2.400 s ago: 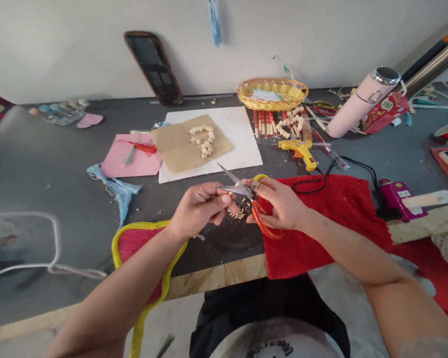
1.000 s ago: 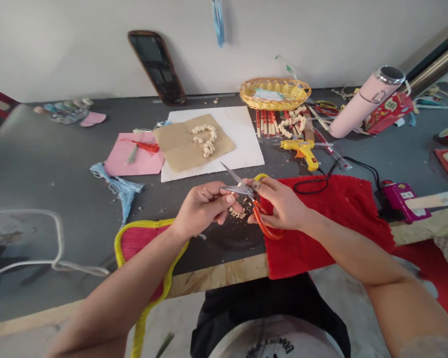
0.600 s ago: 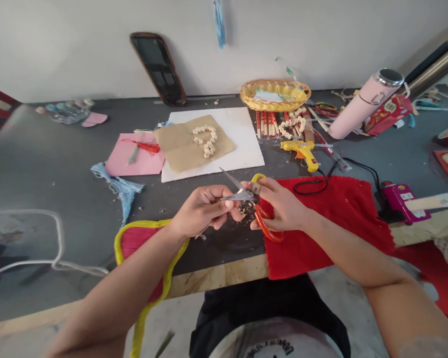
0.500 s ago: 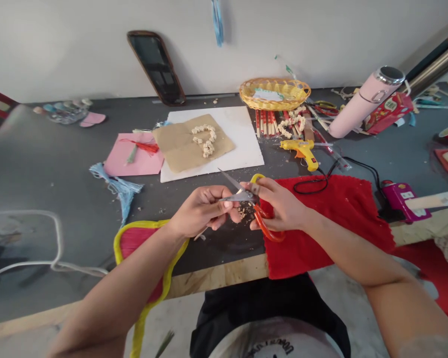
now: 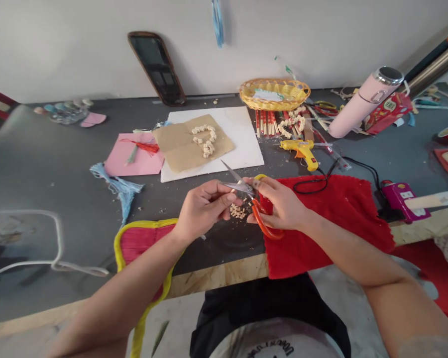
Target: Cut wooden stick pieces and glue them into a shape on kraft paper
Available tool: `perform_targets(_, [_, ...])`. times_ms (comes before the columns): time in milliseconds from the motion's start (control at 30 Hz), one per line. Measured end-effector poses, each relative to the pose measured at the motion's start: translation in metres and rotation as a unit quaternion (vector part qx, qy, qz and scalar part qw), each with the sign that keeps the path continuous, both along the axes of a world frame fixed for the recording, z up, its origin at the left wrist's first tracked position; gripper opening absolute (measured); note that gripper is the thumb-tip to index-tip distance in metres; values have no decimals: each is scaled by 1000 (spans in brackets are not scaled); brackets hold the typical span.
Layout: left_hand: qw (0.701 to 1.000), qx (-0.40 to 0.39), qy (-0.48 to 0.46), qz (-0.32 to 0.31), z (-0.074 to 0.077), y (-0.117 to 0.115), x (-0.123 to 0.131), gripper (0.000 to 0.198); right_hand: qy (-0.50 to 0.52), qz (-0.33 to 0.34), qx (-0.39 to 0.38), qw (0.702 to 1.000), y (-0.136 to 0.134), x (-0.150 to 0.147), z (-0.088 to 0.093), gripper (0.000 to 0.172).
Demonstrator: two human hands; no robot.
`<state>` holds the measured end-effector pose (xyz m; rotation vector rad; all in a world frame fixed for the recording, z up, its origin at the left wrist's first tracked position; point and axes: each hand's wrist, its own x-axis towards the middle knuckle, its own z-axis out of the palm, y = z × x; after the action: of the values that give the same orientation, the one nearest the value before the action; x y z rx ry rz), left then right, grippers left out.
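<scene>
My right hand (image 5: 278, 201) grips a pair of scissors (image 5: 259, 211) with an orange-red and yellow handle. The steel blades are parted and point up and left, just beyond my left fingertips. My left hand (image 5: 207, 206) is closed in a pinch on a thin pale wooden stick (image 5: 239, 186), whose tip shows at the blades; most of it is hidden by the fingers. Beneath both hands lies a small heap of short cut stick pieces (image 5: 238, 211) on the grey table. A curved shape of similar pale pieces (image 5: 208, 141) rests on brown paper (image 5: 171, 141).
Right of the hands are a red cloth (image 5: 328, 219), a yellow glue gun (image 5: 301, 151) and a purple box (image 5: 405, 201). Behind stand a wicker basket (image 5: 274, 103), a pink flask (image 5: 366, 102) and a leaning phone (image 5: 157, 67). A blue tassel (image 5: 123, 191) lies left.
The scissors and both hands have shifted slightly upward. More of the cut pieces shows beneath them, and the stick end below my left hand no longer shows.
</scene>
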<state>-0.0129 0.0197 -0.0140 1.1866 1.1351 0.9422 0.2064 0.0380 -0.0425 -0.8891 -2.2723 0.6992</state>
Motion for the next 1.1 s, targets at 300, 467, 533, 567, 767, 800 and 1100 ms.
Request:
perform_targets(300, [995,-44,-52,-73,-2,3,-7,33,12,28,20,999,2,-1,0,75])
perform_targets(467, [994,-48,-74,-68,-1,4,-7,31,-2,26,22,999,1,0,1,74])
perform_targets(533, [993,-48,-80,-67,-1,4,-6,30,-12,23,25,999,0,0,1,74])
perform_targets(567, [993,-49,-83,-67,-1,4,-6,30,-14,21,27,999,0,1,2,73])
perform_targets(767, [982,-95,-126,-102,-1,4,-7,31,8,43,41,998,3,1,2,81])
perform_targets(800, [979,-107,-135,-112,-1,4,-8,31,13,50,45,998,4,1,2,83])
perform_targets(1100, [968,-148,-159,-123,0,8,-9,32,10,65,30,997,3,2,3,72])
